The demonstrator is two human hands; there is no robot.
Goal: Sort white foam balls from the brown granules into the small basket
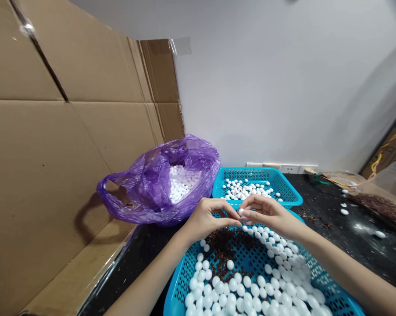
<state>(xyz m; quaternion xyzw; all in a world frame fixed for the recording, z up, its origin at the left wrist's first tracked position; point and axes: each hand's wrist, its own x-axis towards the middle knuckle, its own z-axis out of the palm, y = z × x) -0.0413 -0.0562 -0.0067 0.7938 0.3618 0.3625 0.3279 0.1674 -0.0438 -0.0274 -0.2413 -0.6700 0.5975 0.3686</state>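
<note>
My left hand [207,218] and my right hand [267,213] meet above the near blue basket [180,281], fingertips pinched together on one small white ball [240,211]. Under them the basket holds several white balls [250,287] and a patch of dark brown crumbs [221,249]. Just beyond my hands stands a second blue basket [288,188] with several white balls [247,188] spread over its bottom.
An open purple plastic bag [151,184] full of white balls sits to the left on the black tabletop [349,237]. Cardboard sheets [53,153] wall the left side. Loose white balls, a clear bag with brown bits [382,206] and wires lie at the right, a white wall behind.
</note>
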